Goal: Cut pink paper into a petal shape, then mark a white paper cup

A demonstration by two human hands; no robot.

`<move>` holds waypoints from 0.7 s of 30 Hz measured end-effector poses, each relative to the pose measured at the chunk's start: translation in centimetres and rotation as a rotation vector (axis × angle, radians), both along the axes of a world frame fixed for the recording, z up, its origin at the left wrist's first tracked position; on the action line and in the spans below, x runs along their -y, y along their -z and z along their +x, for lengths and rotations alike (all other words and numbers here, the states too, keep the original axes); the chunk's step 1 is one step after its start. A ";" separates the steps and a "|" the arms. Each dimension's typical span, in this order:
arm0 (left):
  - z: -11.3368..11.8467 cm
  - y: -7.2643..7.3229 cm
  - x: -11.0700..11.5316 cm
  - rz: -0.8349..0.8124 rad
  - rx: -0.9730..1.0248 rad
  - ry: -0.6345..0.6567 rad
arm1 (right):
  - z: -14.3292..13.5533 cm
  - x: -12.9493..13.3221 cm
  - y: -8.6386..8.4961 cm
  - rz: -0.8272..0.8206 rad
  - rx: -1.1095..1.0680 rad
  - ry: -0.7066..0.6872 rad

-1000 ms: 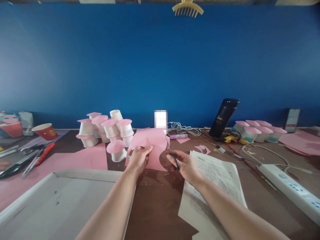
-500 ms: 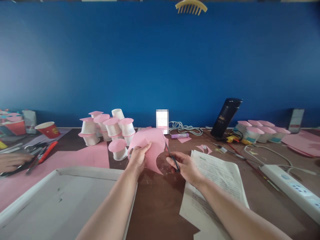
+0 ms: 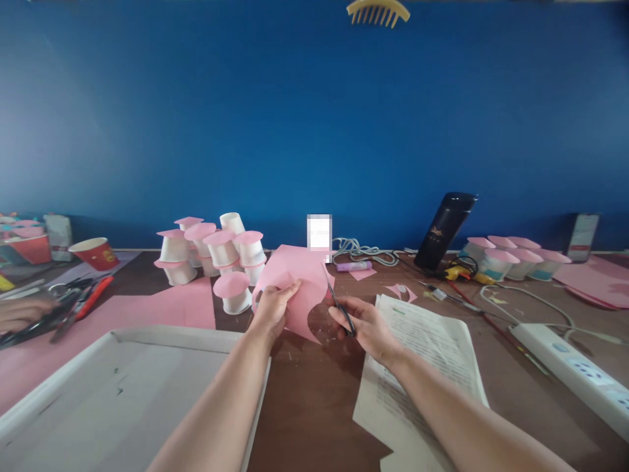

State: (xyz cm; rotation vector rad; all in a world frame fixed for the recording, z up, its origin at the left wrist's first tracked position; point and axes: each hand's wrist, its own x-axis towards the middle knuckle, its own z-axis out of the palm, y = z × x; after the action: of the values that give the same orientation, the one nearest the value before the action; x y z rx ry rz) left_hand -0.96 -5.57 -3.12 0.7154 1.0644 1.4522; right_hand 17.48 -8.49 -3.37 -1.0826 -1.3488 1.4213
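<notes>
A pink paper sheet (image 3: 299,265) with a curved cut edge is pinched in my left hand (image 3: 273,308), thumb on top. Black-handled scissors (image 3: 344,314) are held in my right hand (image 3: 361,322), fingers closed at the handles. Their blades point up and away, at the sheet's right edge. Just left of the sheet, a white paper cup (image 3: 234,300) stands upside down with a pink disc on it. Behind it are several more white cups (image 3: 175,250) stacked with pink pieces.
A white tray (image 3: 162,393) lies front left, printed papers (image 3: 432,347) under my right forearm. A power strip (image 3: 574,367), cables (image 3: 366,252) and a leaning black bottle (image 3: 445,229) are to the right. Another person's hand (image 3: 24,311) is at the far left near tools (image 3: 81,305).
The far part of the pink sheet has tilted and spread a little. My right hand and the scissors have shifted slightly. The other person's hand has moved a little.
</notes>
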 end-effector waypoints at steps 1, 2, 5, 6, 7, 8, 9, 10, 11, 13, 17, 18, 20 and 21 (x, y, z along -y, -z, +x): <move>0.0 0.0 0.0 -0.001 -0.001 -0.003 | 0.0 0.0 0.1 0.001 -0.004 0.001; 0.0 -0.1 0.0 0.000 0.001 -0.002 | 0.0 0.0 0.1 0.003 -0.006 -0.001; 0.0 -0.2 0.1 0.014 0.028 0.020 | 0.0 -0.1 0.0 0.012 -0.001 -0.008; 0.0 -0.2 0.1 0.017 0.035 0.028 | 0.0 0.0 -0.1 0.015 0.002 -0.011; 0.0 -0.3 0.1 0.017 0.038 0.032 | 0.0 0.0 -0.1 0.018 0.004 -0.012; -0.1 -0.3 0.1 0.019 0.037 0.034 | 0.0 0.0 -0.2 0.021 0.006 -0.011; -0.1 -0.3 0.1 0.024 0.034 0.033 | 0.0 0.1 -0.3 0.022 0.005 -0.011; -0.1 -0.3 0.1 0.029 0.031 0.031 | 0.0 0.1 -0.3 0.021 0.005 -0.011; -0.1 -0.3 0.1 0.034 0.027 0.028 | 0.0 0.1 -0.3 0.019 0.005 -0.011; -0.2 -0.2 0.0 0.045 0.020 0.021 | 0.0 0.1 -0.3 0.016 0.015 -0.012; -0.4 0.1 -0.2 0.051 0.005 0.031 | 0.1 0.0 -0.1 0.020 0.025 -0.017; -0.4 0.1 -0.2 0.052 0.005 0.038 | 0.1 0.0 0.0 0.021 0.022 -0.020; -0.5 0.2 -0.2 0.055 0.008 0.046 | 0.2 -0.1 0.1 0.026 0.020 -0.022; -0.5 0.2 -0.2 0.055 0.010 0.046 | 0.2 -0.1 0.2 0.030 0.024 -0.021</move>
State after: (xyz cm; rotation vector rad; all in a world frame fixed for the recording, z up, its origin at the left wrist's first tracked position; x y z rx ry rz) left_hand -1.47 -5.36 -3.34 0.7663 0.9967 1.4488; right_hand 17.65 -8.38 -3.52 -1.0717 -1.3989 1.4027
